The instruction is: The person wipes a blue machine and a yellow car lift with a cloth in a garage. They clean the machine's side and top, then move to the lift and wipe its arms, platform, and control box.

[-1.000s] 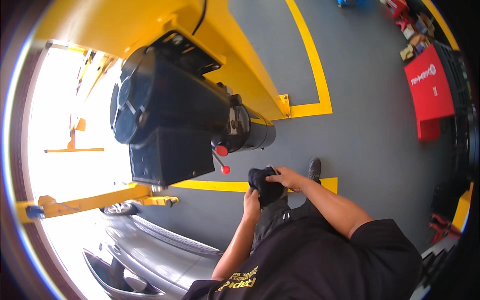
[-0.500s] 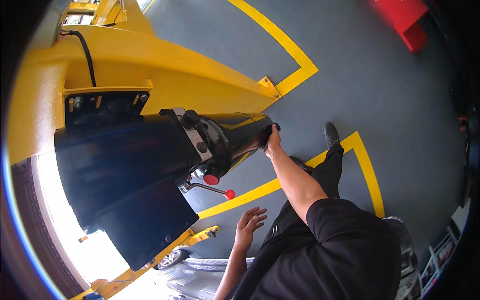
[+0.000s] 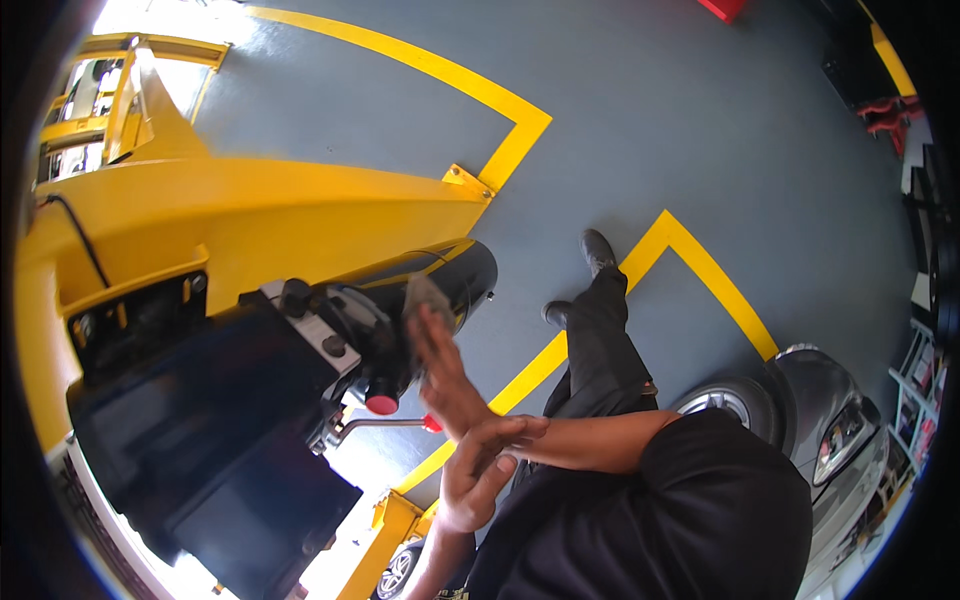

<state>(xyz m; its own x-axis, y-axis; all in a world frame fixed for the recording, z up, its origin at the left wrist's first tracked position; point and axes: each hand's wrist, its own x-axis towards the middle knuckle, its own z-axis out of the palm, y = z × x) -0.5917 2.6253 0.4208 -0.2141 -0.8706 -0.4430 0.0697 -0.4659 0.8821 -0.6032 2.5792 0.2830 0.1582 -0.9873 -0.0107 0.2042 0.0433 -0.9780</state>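
A black hydraulic power unit (image 3: 220, 430) is bolted to a yellow steel post (image 3: 290, 190) on the left. Its glossy black cylinder (image 3: 470, 280) points away from me. Below its valve block, with a red round cap (image 3: 381, 405), sticks out a lever with a red ball knob (image 3: 432, 424). My right hand (image 3: 450, 385) reaches up beside the cylinder, fingers stretched and smeared by motion. A blurred grey patch (image 3: 428, 297) at its fingertips cannot be made out. My left hand (image 3: 482, 470) lies across my right wrist, its fingers extended and thumb apart.
Yellow lines (image 3: 700, 275) mark the grey floor. A dark grey car (image 3: 820, 420) with its front wheel stands at the right, and a rack (image 3: 910, 390) is beyond it. Another wheel (image 3: 398, 572) shows at the bottom left. My shoes (image 3: 598, 250) stand near the line.
My right hand has left the far end of the cylinder and come back toward me. My left hand has moved up onto the right wrist. The view has shifted, showing more car at the right.
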